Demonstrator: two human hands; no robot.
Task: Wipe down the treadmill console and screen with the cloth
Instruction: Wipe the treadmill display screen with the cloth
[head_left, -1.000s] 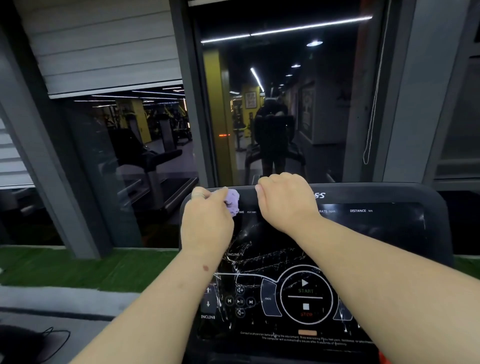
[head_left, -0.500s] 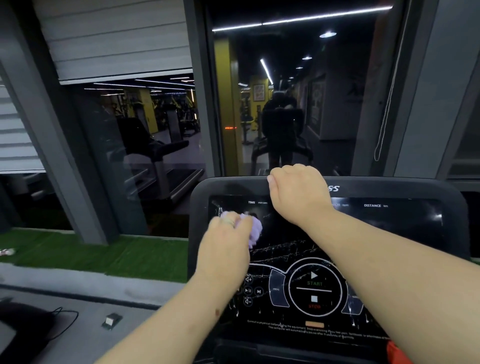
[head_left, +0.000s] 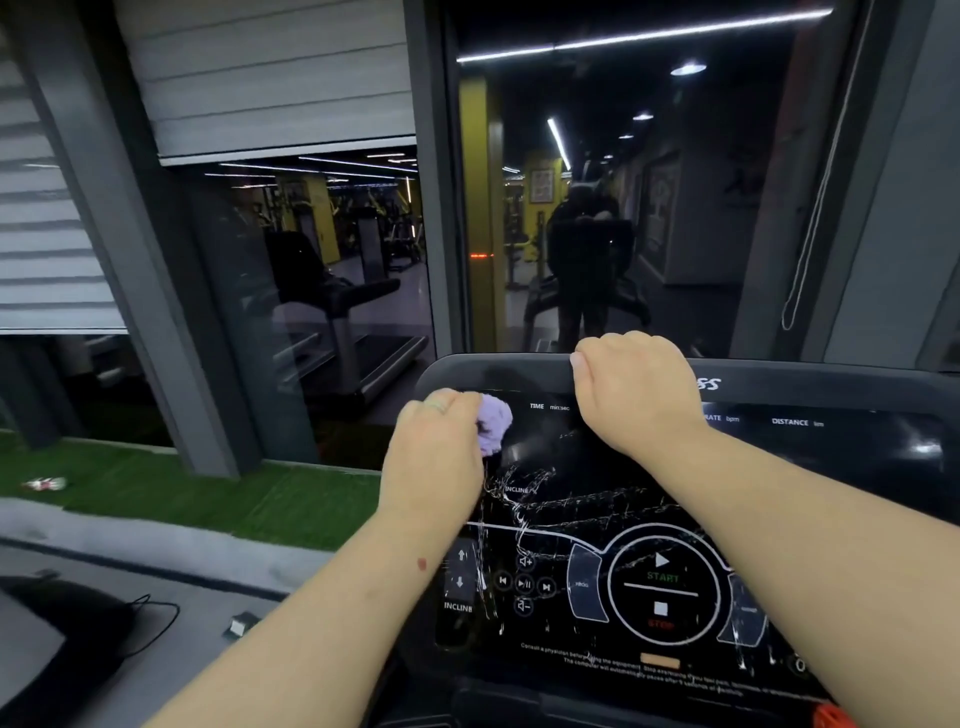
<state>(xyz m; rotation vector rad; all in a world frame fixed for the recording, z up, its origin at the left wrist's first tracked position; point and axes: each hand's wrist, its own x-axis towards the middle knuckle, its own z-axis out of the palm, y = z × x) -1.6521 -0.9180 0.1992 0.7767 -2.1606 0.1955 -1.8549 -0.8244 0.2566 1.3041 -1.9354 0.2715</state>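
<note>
Gripping the balled cloth (head_left: 493, 423) in your left hand (head_left: 434, 467) at the screen (head_left: 597, 483) top-left, right hand (head_left: 636, 389) curled over the console (head_left: 831, 384) rim, wipe overlapping strokes through the smears.

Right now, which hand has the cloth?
The left hand pinches the purple cloth against the screen; the right hand only grips the console's top edge.

The cloth (head_left: 492, 423) lies on the console (head_left: 779, 387) screen's (head_left: 597, 499) upper-left corner, left of the right hand (head_left: 636, 387).
</note>
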